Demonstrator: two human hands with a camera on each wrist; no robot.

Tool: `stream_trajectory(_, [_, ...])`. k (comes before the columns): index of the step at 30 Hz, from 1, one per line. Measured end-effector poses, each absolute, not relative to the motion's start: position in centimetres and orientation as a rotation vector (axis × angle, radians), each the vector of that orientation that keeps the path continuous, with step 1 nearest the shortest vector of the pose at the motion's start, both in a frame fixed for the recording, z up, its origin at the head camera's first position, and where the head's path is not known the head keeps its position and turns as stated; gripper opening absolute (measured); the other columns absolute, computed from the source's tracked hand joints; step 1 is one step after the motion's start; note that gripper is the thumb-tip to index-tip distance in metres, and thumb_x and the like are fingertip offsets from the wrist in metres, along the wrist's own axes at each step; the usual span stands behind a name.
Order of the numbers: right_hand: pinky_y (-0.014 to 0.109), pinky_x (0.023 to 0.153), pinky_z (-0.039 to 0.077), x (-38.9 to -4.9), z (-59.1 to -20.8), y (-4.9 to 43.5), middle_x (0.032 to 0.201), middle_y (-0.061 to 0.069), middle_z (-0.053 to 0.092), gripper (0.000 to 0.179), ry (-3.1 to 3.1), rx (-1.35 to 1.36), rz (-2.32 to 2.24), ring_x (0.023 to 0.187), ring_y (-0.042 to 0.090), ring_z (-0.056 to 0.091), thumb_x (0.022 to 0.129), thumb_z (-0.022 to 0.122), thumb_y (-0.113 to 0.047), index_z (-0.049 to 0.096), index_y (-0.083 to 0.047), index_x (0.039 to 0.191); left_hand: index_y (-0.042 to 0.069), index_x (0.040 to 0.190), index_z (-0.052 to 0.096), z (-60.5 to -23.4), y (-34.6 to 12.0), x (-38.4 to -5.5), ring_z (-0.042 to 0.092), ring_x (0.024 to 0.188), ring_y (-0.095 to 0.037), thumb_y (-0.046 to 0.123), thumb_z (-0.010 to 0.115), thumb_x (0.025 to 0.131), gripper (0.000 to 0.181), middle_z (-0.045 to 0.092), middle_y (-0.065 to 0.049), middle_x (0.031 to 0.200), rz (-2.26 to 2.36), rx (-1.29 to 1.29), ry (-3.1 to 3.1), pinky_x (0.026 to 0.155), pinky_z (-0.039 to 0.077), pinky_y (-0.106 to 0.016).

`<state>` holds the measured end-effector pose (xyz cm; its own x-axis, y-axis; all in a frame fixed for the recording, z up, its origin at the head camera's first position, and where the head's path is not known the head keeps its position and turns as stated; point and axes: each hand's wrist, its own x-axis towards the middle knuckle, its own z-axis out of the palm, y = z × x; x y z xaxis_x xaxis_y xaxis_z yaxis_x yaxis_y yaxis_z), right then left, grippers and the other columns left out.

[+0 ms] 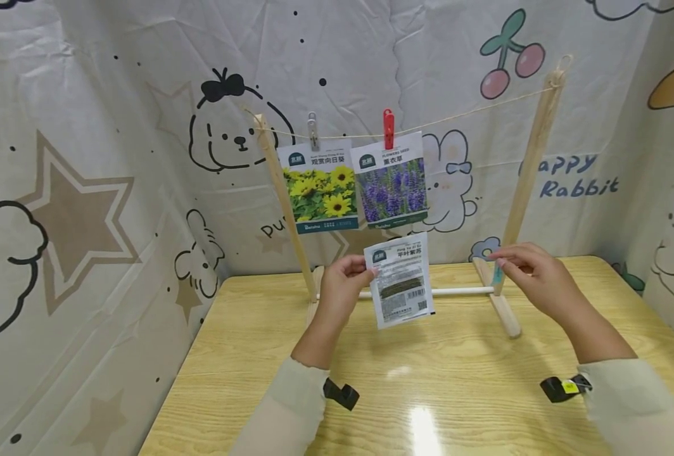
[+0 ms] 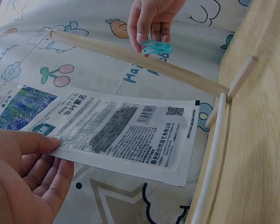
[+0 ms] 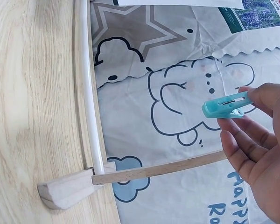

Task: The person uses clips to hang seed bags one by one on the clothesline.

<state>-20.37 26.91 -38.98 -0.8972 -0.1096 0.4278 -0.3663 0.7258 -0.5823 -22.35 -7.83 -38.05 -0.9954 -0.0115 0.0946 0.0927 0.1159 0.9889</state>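
Note:
My left hand [image 1: 344, 286] pinches the upper left edge of a white seed packet [image 1: 401, 278], its printed back facing me, above the table. In my right hand [image 1: 533, 278], thumb and fingers pinch a turquoise clothespin [image 3: 226, 106], near the right post. Behind, two seed packets hang on a string [image 1: 462, 115] between the posts. A grey clothespin [image 1: 313, 130] holds the sunflower packet [image 1: 322, 190], and a red clothespin [image 1: 389, 128] the lavender packet [image 1: 394, 187]. The held packet hangs lower than these two.
The wooden frame has a left post [image 1: 286, 202], a right post [image 1: 531, 164] and a white crossbar [image 1: 462, 291] low between them. Its right foot [image 1: 505, 313] rests on the wooden table [image 1: 405, 392]. A printed cloth [image 1: 114, 95] hangs behind and to the left.

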Motion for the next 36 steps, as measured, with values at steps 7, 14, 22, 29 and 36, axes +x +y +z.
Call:
stream_trajectory(7, [0.002, 0.075, 0.039, -20.4, -38.5, 27.0, 0.125, 0.013, 0.062, 0.025, -2.546, 0.385, 0.972, 0.093, -0.017, 0.045, 0.105, 0.056, -0.024, 0.072, -0.011, 0.119, 0.006, 0.109, 0.073, -38.0, -7.6, -22.3, 0.066, 0.088, -0.015, 0.009, 0.075, 0.09, 0.019, 0.072, -0.01, 0.101, -2.06, -0.088, -2.28, 0.082, 0.059, -0.033])
stream_trajectory(14, [-0.001, 0.076, 0.038, -20.5, -37.8, 27.2, 0.128, 0.016, 0.063, 0.025, -2.541, 0.401, 0.961, 0.094, -0.024, 0.043, 0.105, 0.057, -0.021, 0.071, -0.009, 0.12, 0.006, 0.108, 0.073, -37.7, -7.3, -22.2, 0.065, 0.088, -0.015, 0.009, 0.073, 0.091, 0.017, 0.071, -0.01, 0.1, -2.083, -0.129, -2.25, 0.083, 0.06, -0.037])
stream_trajectory(22, [-0.003, 0.077, 0.036, -20.4, -36.9, 27.4, 0.128, 0.016, 0.063, 0.025, -2.552, 0.408, 0.922, 0.096, -0.024, 0.039, 0.104, 0.057, -0.022, 0.071, -0.009, 0.12, 0.009, 0.107, 0.074, -37.5, -6.9, -22.3, 0.065, 0.087, -0.014, 0.012, 0.072, 0.093, 0.014, 0.072, -0.008, 0.099, -2.075, -0.118, -2.234, 0.081, 0.059, -0.036])
stream_trajectory(29, [-0.004, 0.079, 0.034, -20.5, -36.1, 27.4, 0.128, 0.016, 0.064, 0.024, -2.544, 0.411, 0.901, 0.098, -0.023, 0.039, 0.104, 0.058, -0.021, 0.072, -0.008, 0.119, 0.009, 0.107, 0.074, -37.2, -6.6, -22.4, 0.064, 0.087, -0.015, 0.015, 0.07, 0.095, 0.014, 0.073, -0.008, 0.103, -2.076, -0.103, -2.219, 0.081, 0.058, -0.037])
stream_trajectory(36, [-0.007, 0.081, 0.031, -20.6, -35.1, 27.2, 0.126, 0.014, 0.063, 0.023, -2.536, 0.416, 0.895, 0.099, -0.02, 0.041, 0.103, 0.058, -0.019, 0.072, -0.007, 0.118, 0.008, 0.106, 0.074, -36.9, -6.3, -22.6, 0.063, 0.09, -0.014, 0.018, 0.07, 0.096, 0.015, 0.073, -0.008, 0.104, -2.059, -0.113, -2.207, 0.091, 0.056, -0.048])
